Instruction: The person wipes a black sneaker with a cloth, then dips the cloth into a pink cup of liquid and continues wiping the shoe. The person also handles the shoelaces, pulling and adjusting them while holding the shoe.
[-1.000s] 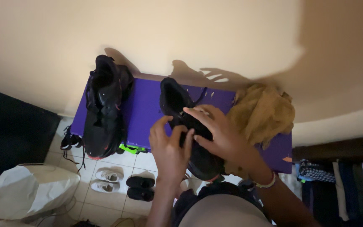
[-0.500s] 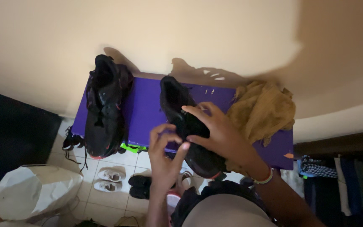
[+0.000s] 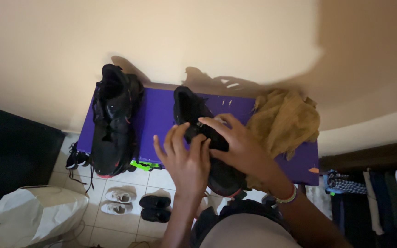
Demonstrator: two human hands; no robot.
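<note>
The black sneaker (image 3: pixel 203 138) lies on the purple bench (image 3: pixel 157 117); the right hand (image 3: pixel 237 144) clamps its middle while the left hand (image 3: pixel 187 158) pinches at the laces. Steadying the shoe and pulling evenly would likely serve best. The fingers hide the laces, and dim light blurs detail

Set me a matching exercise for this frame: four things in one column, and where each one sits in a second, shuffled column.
Things:
1. black shoe under both hands
2. second black shoe
3. mustard cloth
4. white sneakers

Places:
A. on the tiled floor below
B. left end of the purple surface
C. right end of the purple surface
D. middle of the purple surface

Pairs: 1-D, 2-B, 3-C, 4-A
</note>
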